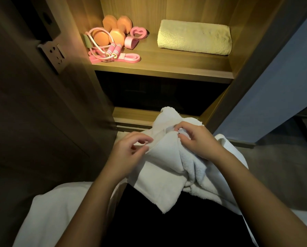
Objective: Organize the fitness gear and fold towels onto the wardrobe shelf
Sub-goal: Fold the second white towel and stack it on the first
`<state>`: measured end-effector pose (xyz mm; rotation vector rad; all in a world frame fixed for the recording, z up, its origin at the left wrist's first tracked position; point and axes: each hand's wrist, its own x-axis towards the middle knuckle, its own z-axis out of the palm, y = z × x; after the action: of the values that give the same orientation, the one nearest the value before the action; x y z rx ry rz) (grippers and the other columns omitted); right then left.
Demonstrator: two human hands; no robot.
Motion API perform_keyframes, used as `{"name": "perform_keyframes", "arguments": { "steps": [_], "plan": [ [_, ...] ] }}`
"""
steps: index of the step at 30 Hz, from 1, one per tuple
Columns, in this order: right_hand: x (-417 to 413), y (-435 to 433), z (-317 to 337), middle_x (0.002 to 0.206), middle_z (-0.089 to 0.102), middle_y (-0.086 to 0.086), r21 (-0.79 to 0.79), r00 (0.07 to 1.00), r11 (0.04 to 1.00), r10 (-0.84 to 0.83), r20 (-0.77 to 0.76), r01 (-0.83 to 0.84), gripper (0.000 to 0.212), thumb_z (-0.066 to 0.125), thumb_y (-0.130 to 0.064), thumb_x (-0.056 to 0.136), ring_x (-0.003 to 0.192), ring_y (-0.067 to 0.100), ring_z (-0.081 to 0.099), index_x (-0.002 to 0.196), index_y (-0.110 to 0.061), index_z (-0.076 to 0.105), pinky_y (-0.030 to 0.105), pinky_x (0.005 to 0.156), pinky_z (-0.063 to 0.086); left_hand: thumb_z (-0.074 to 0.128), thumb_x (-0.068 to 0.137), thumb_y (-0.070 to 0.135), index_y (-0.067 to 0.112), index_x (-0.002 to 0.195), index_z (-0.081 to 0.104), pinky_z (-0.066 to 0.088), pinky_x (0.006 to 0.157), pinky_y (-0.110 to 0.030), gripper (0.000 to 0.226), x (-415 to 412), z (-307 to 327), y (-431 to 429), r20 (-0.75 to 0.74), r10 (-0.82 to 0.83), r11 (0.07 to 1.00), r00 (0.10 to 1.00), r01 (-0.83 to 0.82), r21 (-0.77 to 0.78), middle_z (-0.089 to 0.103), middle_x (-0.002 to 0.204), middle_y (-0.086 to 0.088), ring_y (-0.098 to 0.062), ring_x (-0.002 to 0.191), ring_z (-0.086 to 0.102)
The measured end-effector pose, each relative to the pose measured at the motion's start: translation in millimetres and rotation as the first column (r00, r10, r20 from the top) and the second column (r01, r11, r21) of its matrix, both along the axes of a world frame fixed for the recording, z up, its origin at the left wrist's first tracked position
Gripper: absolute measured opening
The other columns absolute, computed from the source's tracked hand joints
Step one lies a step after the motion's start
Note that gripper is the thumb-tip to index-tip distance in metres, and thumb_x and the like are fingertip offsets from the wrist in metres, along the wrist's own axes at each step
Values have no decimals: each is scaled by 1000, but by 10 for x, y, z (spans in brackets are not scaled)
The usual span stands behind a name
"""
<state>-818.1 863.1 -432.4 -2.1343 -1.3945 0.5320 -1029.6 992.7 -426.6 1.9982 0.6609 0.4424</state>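
The wardrobe shelf (167,66) fills the 12 o'clock part of the view, lit warm from above. Its front edge runs from 9 to 3 o'clock.

Below it, toward 6 o'clock, one white towel (167,163) hangs crumpled between both hands, in front of the wardrobe and off the shelf. Its bulk runs roughly from 12 to 6 o'clock, and a loose corner points down at 6.

One folded towel (193,37), pale yellow, lies flat on the shelf at 1 o'clock. Its long axis runs 9 to 3, dipping slightly at the right end. That makes two towels in all.

The right hand (197,139) has its fingers curled and pinches a bunched fold near the top of the white towel. The left hand (126,154), at 7 o'clock of the towel, is partly curled, with thumb and fingertips closed on the towel's left hem (a light pinch, as far as it shows).

At 11 o'clock on the shelf lie two orange dumbbells (111,31) side by side, their axes running 7 to 1 o'clock. In front of them lies one jump rope (112,49) with its two pink handles together, pointing about 12 to 6. Flat pink bands (129,57) lie along the front edge; their count is unclear. One pink heart-shaped ring (138,32) sits at 3 o'clock of the dumbbells.
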Motion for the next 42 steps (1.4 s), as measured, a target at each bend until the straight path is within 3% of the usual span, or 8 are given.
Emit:
{"name": "perform_keyframes", "arguments": {
  "steps": [4,12,17,19,24,33,38,42],
  "plan": [
    [1,-22,-33,96,67,0,41,999,999,-32,-32,33,12,52,-30,95,82,25,61,102,-39,55,48,77,51,66,89,8,33,108,66,50,87,-16,32,-22,-52,40,-82,-60,998,995,61,4,61,112,20,4,103,56],
    [13,-80,-56,92,66,-7,97,995,992,-74,-73,81,15,52,-23,95,80,15,60,99,-36,58,44,75,52,62,93,15,22,94,60,51,72,-24,7,243,-44,180,6,489,830,872,-464,-309,63,99,4,-15,94,61],
    [34,-65,-72,93,66,-9,94,993,991,-84,-83,92,15,52,-24,95,79,13,59,98,-37,58,42,75,52,59,92,8,19,102,64,52,83,-25,15,194,-216,205,-15,317,946,948,-316,70,59,109,4,-12,99,58],
    [32,-56,-79,94,66,-10,98,992,991,-85,-90,94,14,52,-24,95,81,13,60,99,-36,59,43,77,52,58,92,8,26,116,60,49,94,-29,31,134,-314,213,-41,188,982,981,-188,2,57,119,11,-8,111,54],
    [37,-60,-95,95,66,-11,95,992,991,-85,-89,93,15,52,-25,95,82,15,61,99,-39,57,41,78,52,70,88,20,49,133,41,40,87,-4,61,20,-440,235,-35,-40,977,999,32,-209,42,130,37,23,112,41],
    [34,14,-138,99,64,-8,69,987,988,-128,-93,135,14,49,-25,97,90,12,58,98,-38,56,25,71,43,55,97,15,33,98,65,45,72,-6,20,-132,-456,235,85,190,979,978,-182,-89,57,104,15,8,93,55],
    [55,95,-146,94,63,0,13,977,979,-201,-68,203,10,50,-24,98,76,20,56,101,-27,59,31,67,45,56,96,22,19,88,69,46,56,-20,16,-417,-680,56,-48,400,892,915,-400,-208,64,69,1,-7,61,59],
    [47,133,-157,96,63,6,3,973,974,-224,-54,224,15,51,-23,99,68,17,48,109,-21,61,31,66,40,50,99,22,15,86,67,52,54,-27,22,-447,-702,-72,-153,399,791,904,-424,-442,64,74,-8,-13,58,61]
  ]
}}
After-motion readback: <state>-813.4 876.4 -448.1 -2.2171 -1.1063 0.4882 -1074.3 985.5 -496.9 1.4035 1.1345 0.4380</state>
